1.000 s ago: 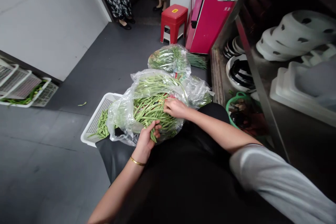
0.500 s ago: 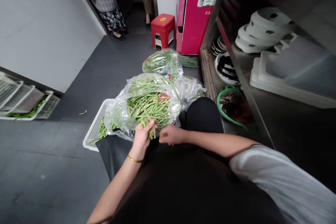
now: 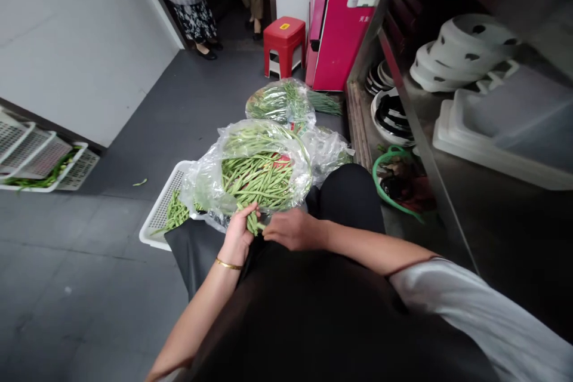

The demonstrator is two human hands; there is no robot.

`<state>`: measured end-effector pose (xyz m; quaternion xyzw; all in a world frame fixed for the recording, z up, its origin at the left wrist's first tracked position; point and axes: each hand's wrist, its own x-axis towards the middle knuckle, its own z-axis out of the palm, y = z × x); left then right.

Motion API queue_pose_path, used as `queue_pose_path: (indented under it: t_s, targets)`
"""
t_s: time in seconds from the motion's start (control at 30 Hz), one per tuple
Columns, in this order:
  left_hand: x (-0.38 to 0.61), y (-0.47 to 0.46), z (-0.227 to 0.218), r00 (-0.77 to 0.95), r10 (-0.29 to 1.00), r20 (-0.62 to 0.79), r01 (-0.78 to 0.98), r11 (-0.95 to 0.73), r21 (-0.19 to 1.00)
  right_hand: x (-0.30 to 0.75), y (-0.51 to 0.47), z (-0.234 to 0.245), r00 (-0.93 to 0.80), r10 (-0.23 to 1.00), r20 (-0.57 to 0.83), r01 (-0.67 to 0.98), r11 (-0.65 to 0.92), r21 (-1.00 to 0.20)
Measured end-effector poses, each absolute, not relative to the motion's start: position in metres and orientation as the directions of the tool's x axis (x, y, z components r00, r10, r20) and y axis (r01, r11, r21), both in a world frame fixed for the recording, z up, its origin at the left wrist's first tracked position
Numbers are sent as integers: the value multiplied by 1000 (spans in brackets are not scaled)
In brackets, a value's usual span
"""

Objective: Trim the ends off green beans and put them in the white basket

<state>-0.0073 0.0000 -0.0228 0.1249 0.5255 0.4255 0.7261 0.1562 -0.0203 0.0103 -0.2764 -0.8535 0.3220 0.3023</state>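
My left hand (image 3: 239,231) is closed around a small bunch of green beans (image 3: 253,224), their ends sticking out toward the right. Beside it, my right hand (image 3: 292,229) has thumb and fingers pinched at the tip of a bean in that bunch. Just beyond both hands lies an open clear plastic bag (image 3: 203,176) full of long green beans (image 3: 262,182), with something red showing among them. Left of the bag, partly under it, a white perforated basket (image 3: 156,215) holds more beans.
Further bagged greens (image 3: 275,101) lie behind. A red stool (image 3: 285,42) stands near a pink cabinet (image 3: 342,42), with two people at the doorway. Stacked white baskets (image 3: 74,170) are at left. On the right, a metal shelf (image 3: 430,167) holds dishes, above a green-rimmed basket (image 3: 380,185).
My right hand has come up to the bunch and now touches a bean end; before, it was held slightly apart. My left hand keeps its hold. The view has shifted a little.
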Motion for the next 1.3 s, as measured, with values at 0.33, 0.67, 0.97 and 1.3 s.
queue_pose_path:
  t_s: [0.33,0.67,0.97,1.3]
  targets:
    - [-5,-12,-8,392,799,-456,-234,566,791,171,12,0,-638,762,112,593,579,-560]
    - [-14,-8,-16,542,760,-359,-218,539,814,194,53,25,-797,216,-564,603,356,-714]
    - [-9,6,-24,345,733,-586,-413,679,607,120,157,-30,-580,757,-301,813,562,-154]
    - [5,19,-39,171,773,-611,-551,589,591,182,31,2,-693,718,-69,708,660,-249]
